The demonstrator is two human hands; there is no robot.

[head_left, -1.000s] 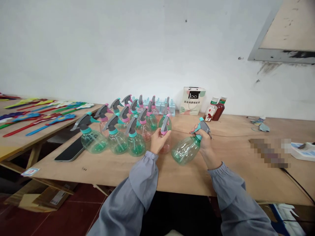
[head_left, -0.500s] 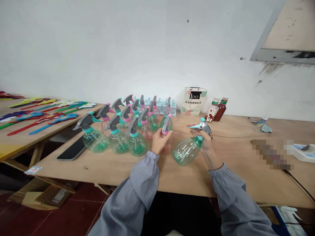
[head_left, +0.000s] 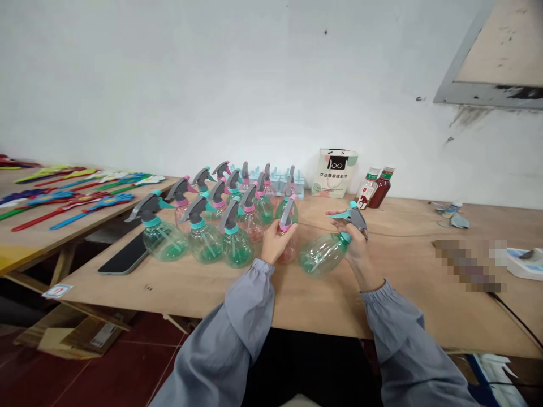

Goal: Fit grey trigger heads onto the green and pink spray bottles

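Note:
My left hand (head_left: 275,241) is closed around the neck of a pink spray bottle (head_left: 287,237) with a grey trigger, standing upright on the plywood table (head_left: 237,294). My right hand (head_left: 355,242) grips the grey and teal trigger head of a green spray bottle (head_left: 323,253), which is tilted with its body pointing down and left just above the table. To the left of both hands stands a cluster of several green and pink spray bottles (head_left: 220,209) in rows.
A black phone or tablet (head_left: 124,254) lies at the table's left. A white paper bag (head_left: 337,173) and two red drink bottles (head_left: 375,187) stand by the wall. Coloured plastic swatters (head_left: 68,195) cover the left table. A cable (head_left: 515,316) runs at the right.
My right hand has turned the green bottle more level and lifted it slightly. My left hand has stayed on the pink bottle.

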